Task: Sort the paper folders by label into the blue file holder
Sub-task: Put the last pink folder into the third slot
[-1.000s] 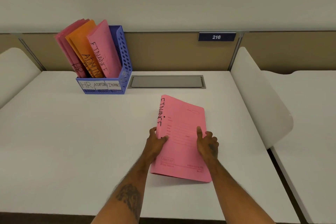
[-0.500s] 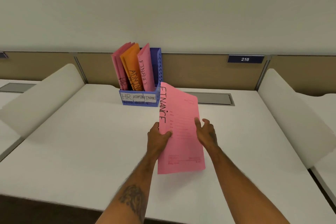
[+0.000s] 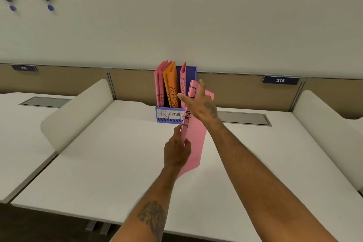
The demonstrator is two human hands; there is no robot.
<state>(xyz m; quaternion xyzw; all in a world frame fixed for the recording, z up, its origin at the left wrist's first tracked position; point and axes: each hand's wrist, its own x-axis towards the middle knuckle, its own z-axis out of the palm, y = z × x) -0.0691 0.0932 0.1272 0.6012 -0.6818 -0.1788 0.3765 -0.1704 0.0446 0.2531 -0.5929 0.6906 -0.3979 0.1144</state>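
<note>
Filing FINANCE folder (image 3: 195,141): left grip (image 3: 177,151) pinches its spine, upright; right grip (image 3: 205,105) lies flat, fingers (image 3: 202,89) spread, on cover; blue file holder (image 3: 191,73) just beyond both. Next, likely: lift, lower into rightmost slot.

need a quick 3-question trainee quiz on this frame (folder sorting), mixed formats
1. True or false: the pink FINANCE folder lies flat on the desk.
2. Multiple choice: the folders in the ADMIN slot of the blue file holder are A) green, B) orange, C) white.
3. Fill in: the folder's lower spine is gripped by the ___ hand.

Key
1. False: it is held upright in front of the holder.
2. B: the orange folders.
3. Left: the left hand grips the spine, and the right hand lies with spread fingers against the upper part.
</note>
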